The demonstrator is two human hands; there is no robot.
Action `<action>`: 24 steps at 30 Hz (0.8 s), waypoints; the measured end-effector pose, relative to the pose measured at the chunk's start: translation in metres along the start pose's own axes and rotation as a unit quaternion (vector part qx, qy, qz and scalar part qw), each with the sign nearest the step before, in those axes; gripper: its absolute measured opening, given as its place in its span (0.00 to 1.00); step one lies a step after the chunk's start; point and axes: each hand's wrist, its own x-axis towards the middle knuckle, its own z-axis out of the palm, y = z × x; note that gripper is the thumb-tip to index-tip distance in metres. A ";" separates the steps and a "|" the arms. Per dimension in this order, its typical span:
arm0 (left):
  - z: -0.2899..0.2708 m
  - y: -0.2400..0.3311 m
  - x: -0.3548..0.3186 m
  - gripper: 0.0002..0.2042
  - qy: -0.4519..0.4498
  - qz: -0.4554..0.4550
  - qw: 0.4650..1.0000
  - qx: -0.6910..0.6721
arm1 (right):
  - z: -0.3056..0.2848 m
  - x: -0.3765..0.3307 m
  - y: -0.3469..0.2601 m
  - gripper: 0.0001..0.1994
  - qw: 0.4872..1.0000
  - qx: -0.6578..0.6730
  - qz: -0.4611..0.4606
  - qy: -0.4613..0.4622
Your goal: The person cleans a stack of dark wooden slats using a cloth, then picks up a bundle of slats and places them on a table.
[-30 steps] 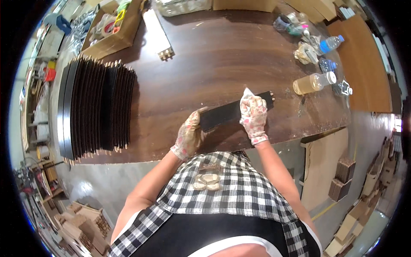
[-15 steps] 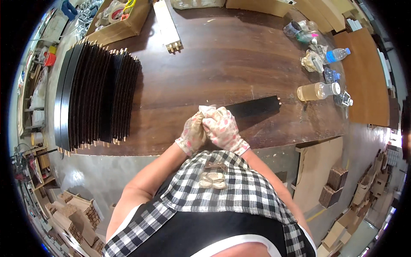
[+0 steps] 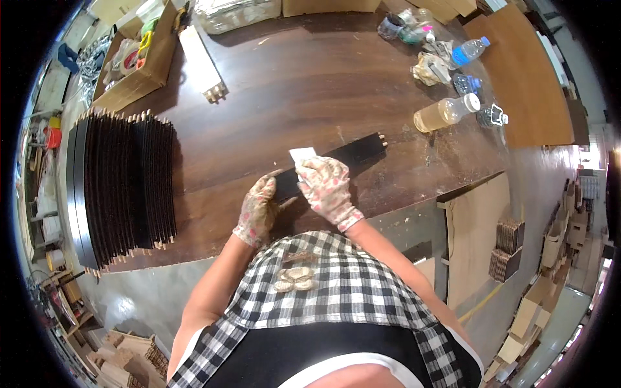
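Observation:
A black wooden slat (image 3: 360,151) with short pale dowels at its right end lies slantwise on the brown table in front of me. My left hand (image 3: 258,210), in a pink-spotted white glove, grips the slat's left end, thumb on top. In a matching glove, my right hand (image 3: 328,189) is closed on a folded white wipe (image 3: 302,154), cloth or paper, over the slat's middle. Its fingertips are partly hidden, so whether the wipe presses on the slat is hard to see. To the left stands a row of black slats (image 3: 123,184), packed on edge with dowels at both ends.
At the far left are an open cardboard box (image 3: 132,90) of tape rolls and scissors, and a white slat (image 3: 202,64). A bottle of yellowish liquid (image 3: 440,116), plastic bottles (image 3: 470,51) and crumpled wrapping (image 3: 431,68) stand at the right. The table's front edge (image 3: 401,210) runs close by me.
My hands, formerly together at the wipe, have parted. The left has moved onto the slat's end; the right has carried the wipe over the slat. The whole view has shifted.

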 end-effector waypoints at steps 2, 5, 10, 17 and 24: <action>-0.005 0.000 -0.001 0.17 -0.002 -0.020 1.000 -0.019 | 0.010 -0.020 0.060 0.12 0.995 -0.061 0.052 0.053; 0.001 -0.001 -0.006 0.17 -0.006 0.014 1.000 0.008 | -0.035 -0.024 0.142 0.09 0.949 -0.303 0.064 0.054; 0.003 0.004 -0.003 0.15 0.029 0.017 0.999 0.014 | -0.100 -0.021 0.153 0.05 0.940 0.147 0.264 0.159; 0.015 0.010 -0.011 0.17 0.031 0.055 0.997 0.041 | -0.234 0.074 0.155 0.07 0.931 -0.178 0.181 0.262; 0.026 0.004 -0.006 0.16 0.002 0.066 0.998 0.023 | -0.222 0.055 0.226 0.14 0.918 -0.321 0.187 0.140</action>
